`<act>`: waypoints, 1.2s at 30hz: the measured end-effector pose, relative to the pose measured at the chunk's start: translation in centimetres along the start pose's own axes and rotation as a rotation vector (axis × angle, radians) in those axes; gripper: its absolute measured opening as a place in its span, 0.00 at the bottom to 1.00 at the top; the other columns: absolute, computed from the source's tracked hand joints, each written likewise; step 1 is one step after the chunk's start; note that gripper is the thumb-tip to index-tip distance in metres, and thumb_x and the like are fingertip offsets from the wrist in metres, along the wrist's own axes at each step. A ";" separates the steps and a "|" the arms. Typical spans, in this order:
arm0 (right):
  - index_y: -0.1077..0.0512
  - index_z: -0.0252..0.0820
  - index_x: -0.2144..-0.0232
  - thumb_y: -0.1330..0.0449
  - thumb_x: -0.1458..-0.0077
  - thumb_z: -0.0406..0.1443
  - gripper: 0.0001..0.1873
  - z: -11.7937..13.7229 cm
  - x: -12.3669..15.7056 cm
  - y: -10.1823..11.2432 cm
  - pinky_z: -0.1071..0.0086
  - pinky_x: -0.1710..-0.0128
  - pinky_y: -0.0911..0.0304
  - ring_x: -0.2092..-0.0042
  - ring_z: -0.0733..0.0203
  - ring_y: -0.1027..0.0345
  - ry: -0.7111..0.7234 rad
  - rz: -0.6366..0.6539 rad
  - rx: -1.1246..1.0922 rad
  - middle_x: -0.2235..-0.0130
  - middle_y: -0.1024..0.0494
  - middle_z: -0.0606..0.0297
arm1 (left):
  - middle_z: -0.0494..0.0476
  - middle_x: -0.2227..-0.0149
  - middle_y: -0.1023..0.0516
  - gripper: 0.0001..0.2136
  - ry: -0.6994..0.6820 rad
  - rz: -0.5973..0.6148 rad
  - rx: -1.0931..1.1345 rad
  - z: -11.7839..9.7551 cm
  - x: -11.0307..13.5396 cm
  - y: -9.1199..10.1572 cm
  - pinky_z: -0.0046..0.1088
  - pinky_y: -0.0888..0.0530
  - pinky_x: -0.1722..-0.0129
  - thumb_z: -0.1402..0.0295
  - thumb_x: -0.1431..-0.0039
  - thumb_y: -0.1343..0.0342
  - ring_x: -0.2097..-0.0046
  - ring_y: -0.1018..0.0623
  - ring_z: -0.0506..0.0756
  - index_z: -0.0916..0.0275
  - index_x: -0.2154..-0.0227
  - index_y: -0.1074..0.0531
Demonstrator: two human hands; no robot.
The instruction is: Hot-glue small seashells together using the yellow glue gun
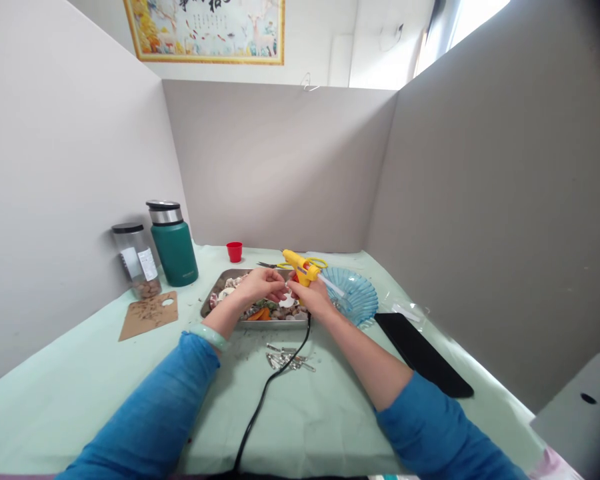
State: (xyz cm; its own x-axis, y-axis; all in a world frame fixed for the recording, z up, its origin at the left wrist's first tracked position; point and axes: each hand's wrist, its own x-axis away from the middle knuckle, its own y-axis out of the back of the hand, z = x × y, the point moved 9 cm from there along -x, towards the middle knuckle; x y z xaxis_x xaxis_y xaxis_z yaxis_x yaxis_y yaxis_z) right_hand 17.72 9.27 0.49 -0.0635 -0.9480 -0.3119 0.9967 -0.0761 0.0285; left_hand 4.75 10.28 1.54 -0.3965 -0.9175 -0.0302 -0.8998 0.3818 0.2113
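My right hand [314,295] is wrapped round a yellow glue gun [300,264]. A pale glue stick [332,285] pokes out of the gun's rear, and its black cord [263,400] runs down towards the front of the table. My left hand [266,285] is pinched close to the right fingertips; whatever lies in the pinch is too small to make out. Both hands are over a metal tray [260,326] of shells and orange pieces. A white shell-like piece [287,301] shows just below the fingers.
Metal clips [289,359] lie before the tray. Behind stand scissors [316,263] and a red cup [235,252]. A blue plate [357,297] and black mat [423,353] are right; a green flask [174,250], jar [139,263] and cardboard piece [149,317] left. Grey panels [280,167] enclose the table.
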 end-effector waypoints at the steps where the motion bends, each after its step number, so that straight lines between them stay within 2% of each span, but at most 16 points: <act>1: 0.30 0.42 0.65 0.39 0.56 0.35 0.11 0.1 0.0 0.0 0.71 0.75 0.38 0.77 0.66 0.35 0.005 0.006 0.002 0.75 0.28 0.72 | 0.58 0.74 0.19 0.09 0.001 0.001 0.009 0.0 0.0 0.1 0.29 0.23 0.68 0.68 0.49 0.33 0.70 0.18 0.54 0.66 0.72 0.28; 7: 0.30 0.42 0.67 0.39 0.56 0.35 0.10 0.0 -0.1 0.0 0.73 0.77 0.39 0.78 0.67 0.36 0.001 -0.004 -0.020 0.77 0.29 0.72 | 0.62 0.70 0.17 0.15 -0.015 0.083 0.088 0.2 -0.1 0.4 0.32 0.22 0.61 0.66 0.53 0.30 0.67 0.17 0.55 0.67 0.65 0.26; 15: 0.31 0.42 0.67 0.38 0.58 0.36 0.12 -0.5 -0.3 0.1 0.74 0.78 0.40 0.78 0.69 0.37 0.010 -0.034 -0.107 0.76 0.30 0.73 | 0.62 0.70 0.17 0.14 0.007 0.007 0.142 0.2 0.0 0.9 0.30 0.22 0.63 0.67 0.53 0.29 0.68 0.18 0.54 0.67 0.66 0.26; 21: 0.31 0.42 0.67 0.36 0.60 0.37 0.14 -0.6 -0.4 0.2 0.74 0.79 0.41 0.79 0.69 0.38 0.005 -0.052 -0.164 0.78 0.30 0.74 | 0.63 0.68 0.17 0.18 -0.017 0.032 0.153 -0.2 0.0 0.6 0.30 0.22 0.61 0.66 0.57 0.27 0.63 0.17 0.56 0.68 0.64 0.24; 28: 0.31 0.42 0.67 0.37 0.59 0.38 0.14 -0.3 -0.2 0.0 0.74 0.78 0.41 0.79 0.68 0.37 0.008 -0.025 -0.163 0.78 0.30 0.74 | 0.61 0.70 0.17 0.13 -0.035 -0.011 0.156 -0.2 -0.1 0.6 0.30 0.21 0.63 0.67 0.52 0.29 0.67 0.17 0.54 0.67 0.68 0.26; 36: 0.31 0.43 0.67 0.39 0.58 0.35 0.12 -0.9 -0.5 0.3 0.73 0.78 0.41 0.79 0.68 0.39 -0.023 -0.051 -0.111 0.79 0.32 0.74 | 0.54 0.75 0.20 0.06 -0.093 -0.058 -0.060 -0.7 -0.3 0.6 0.29 0.23 0.69 0.74 0.49 0.34 0.73 0.20 0.52 0.66 0.71 0.27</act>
State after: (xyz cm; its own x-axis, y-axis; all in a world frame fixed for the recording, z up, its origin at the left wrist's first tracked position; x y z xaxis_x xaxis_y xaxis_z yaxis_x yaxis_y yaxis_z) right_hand 18.07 9.99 -0.21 -0.1141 -0.9506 -0.2887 0.9916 -0.0910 -0.0922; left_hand 4.49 10.72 2.36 -0.3616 -0.9227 -0.1336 -0.9103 0.3185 0.2644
